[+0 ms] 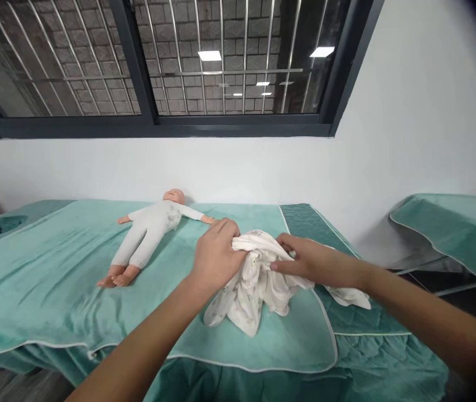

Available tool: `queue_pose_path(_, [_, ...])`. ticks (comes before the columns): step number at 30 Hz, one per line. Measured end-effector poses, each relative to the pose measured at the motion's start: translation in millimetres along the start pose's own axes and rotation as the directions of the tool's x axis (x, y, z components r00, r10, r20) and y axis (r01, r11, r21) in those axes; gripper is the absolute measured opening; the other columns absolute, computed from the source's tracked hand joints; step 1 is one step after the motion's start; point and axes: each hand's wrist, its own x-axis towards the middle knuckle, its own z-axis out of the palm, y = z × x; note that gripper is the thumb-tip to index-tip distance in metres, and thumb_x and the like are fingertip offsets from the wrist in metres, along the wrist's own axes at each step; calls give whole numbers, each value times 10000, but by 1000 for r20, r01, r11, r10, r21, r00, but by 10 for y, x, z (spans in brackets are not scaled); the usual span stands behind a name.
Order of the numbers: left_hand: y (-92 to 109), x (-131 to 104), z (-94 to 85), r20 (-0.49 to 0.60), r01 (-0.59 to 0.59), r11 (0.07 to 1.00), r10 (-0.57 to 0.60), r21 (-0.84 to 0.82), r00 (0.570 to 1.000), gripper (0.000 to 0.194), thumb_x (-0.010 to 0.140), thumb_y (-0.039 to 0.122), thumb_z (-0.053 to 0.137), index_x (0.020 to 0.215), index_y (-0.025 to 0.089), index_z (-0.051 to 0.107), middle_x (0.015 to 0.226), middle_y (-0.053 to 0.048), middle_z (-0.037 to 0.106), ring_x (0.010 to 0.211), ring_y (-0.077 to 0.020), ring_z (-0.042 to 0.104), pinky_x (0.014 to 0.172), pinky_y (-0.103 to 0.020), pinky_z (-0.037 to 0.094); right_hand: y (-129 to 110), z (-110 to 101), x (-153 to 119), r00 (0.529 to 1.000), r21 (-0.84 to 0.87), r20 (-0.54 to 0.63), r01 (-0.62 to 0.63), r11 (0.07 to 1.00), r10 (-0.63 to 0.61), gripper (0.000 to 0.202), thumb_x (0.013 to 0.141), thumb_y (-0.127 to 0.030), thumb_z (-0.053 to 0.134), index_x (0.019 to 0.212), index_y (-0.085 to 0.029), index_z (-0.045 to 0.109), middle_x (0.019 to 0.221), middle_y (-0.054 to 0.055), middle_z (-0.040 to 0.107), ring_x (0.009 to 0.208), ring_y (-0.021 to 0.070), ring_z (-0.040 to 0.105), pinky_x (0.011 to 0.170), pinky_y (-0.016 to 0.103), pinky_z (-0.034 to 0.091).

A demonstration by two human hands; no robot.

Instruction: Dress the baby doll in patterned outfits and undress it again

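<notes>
A bunched white baby garment [258, 290] with a faint small print hangs between my hands, its lower folds near or on the green bed cover. My left hand [217, 251] is closed on the left end of its gathered edge. At the other side, my right hand [304, 259] pinches the cloth between thumb and fingers. To the left lies a baby doll [154, 223] on its back in a white long-sleeved suit, arms spread, head toward the wall. White cloth [350, 297] shows below my right wrist; whether it belongs to the garment is hidden.
A green cover [53, 268] with pale piping lies over a darker quilted cover [342, 279] on the bed. Behind stands a white wall [229, 167] below a dark-framed window [238, 125]. At the right is another green-covered surface [459, 223].
</notes>
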Motion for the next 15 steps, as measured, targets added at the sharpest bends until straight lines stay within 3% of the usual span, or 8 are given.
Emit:
queue_pose_path(4, [76, -152, -93, -85, 261, 946, -281, -192, 956, 161, 773, 251, 559, 732, 228, 405, 667, 38, 524, 641, -143, 497, 610, -275, 410, 63, 716, 9, 999, 369, -19, 53, 928, -49, 490, 862, -551, 587, 1245, -246, 607, 1184, 84, 675, 1095, 313, 601, 972, 455, 443])
queue_pose_path(7, [99, -408, -46, -89, 332, 901, -368, -280, 925, 112, 763, 211, 567, 814, 235, 470, 747, 22, 572, 689, -157, 533, 648, -293, 437, -78, 1360, 79, 999, 720, -37, 10, 694, 24, 534, 887, -577, 525, 1288, -233, 598, 1155, 85, 691, 1056, 296, 629, 939, 461, 485])
queue_pose_path(9, [80, -664, -1, -51, 346, 870, -387, -350, 921, 128, 776, 191, 573, 886, 240, 527, 850, -9, 612, 785, -181, 580, 706, -316, 473, -152, 1730, 151, 998, 851, -56, 31, 524, 33, 572, 900, -627, 438, 1326, -272, 576, 1142, 86, 695, 1026, 298, 647, 879, 480, 521])
queue_pose_path(11, [28, -966, -1, 3, 316, 866, -342, -388, 940, 225, 777, 183, 609, 988, 253, 577, 991, -46, 622, 928, -212, 597, 814, -356, 498, -149, 2019, 235, 994, 783, -81, 112, 612, -79, 565, 896, -677, 342, 1324, -388, 572, 1136, 45, 701, 1088, 308, 632, 865, 500, 533])
queue_pose_path(13, [-52, -1272, -72, 118, 272, 858, -246, -435, 962, 450, 738, 188, 686, 1161, 289, 573, 1161, -73, 587, 1078, -245, 573, 917, -391, 495, -76, 2232, 324, 981, 703, -68, 178, 689, -184, 598, 868, -738, 252, 1267, -465, 605, 1099, 18, 712, 1136, 318, 616, 872, 519, 536])
queue_pose_path(15, [-159, -1533, -195, 263, 293, 811, -178, -506, 948, 664, 681, 236, 774, 1289, 332, 525, 1240, -91, 546, 1084, -259, 578, 861, -375, 530, 10, 2386, 398, 981, 769, -44, 155, 621, -190, 669, 809, -815, 235, 1175, -463, 671, 1021, 34, 727, 1096, 348, 636, 860, 542, 539])
